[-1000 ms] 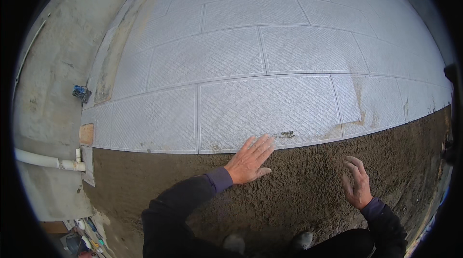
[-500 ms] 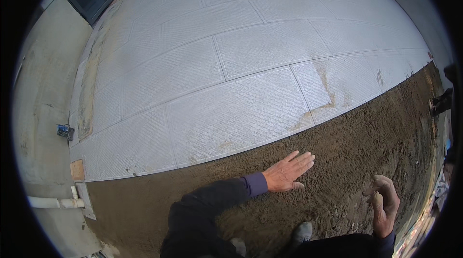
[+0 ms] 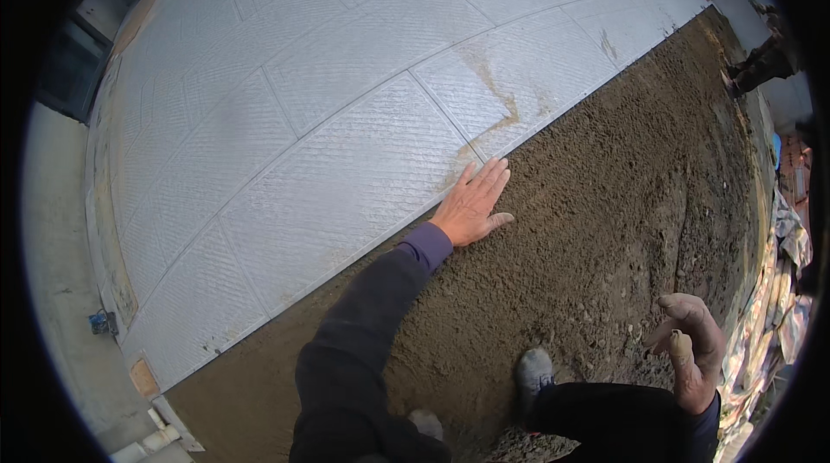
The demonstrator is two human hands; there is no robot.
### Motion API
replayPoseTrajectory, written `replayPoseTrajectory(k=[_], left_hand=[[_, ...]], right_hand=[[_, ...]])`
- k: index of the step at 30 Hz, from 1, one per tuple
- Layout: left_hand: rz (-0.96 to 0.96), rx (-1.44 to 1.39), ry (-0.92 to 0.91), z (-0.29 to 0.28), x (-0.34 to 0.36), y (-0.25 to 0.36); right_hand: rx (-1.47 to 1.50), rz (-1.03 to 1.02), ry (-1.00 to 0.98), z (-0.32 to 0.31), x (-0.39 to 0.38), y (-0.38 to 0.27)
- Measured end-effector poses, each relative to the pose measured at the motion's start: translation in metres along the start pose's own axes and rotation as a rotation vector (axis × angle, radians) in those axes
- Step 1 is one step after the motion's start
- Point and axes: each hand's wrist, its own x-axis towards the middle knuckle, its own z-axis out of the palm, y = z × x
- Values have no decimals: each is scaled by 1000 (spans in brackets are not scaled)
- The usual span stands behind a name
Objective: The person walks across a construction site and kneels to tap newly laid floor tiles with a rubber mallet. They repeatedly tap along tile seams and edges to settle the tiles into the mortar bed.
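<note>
The right hand [image 3: 704, 361] curves above the granular mortar bed [image 3: 596, 229], thumb and fingers apart, empty. The left hand [image 3: 471, 208] extends flat, empty, at the bordering grey paving slab's [image 3: 346, 178] edge. Slab: probably heavy, rigid, chip-prone; grip opposite edges.

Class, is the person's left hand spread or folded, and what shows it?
Spread: the left hand shows its back, fingers straight, thumb out to the side, at the edge of a slab.
</note>
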Motion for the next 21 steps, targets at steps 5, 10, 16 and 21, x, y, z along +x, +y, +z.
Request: replayPoseTrajectory(k=[5, 10, 16, 21], left_hand=[[-469, 260, 237, 10, 67, -103], [-555, 307, 152, 27, 126, -109], [327, -79, -350, 30, 155, 119], [93, 40, 75, 19, 130, 63]], right_hand=[[-62, 65, 18, -47, 13, 45], [-8, 160, 119, -76, 5, 51], [84, 122, 127, -105, 6, 41], [146, 125, 149, -117, 9, 39]])
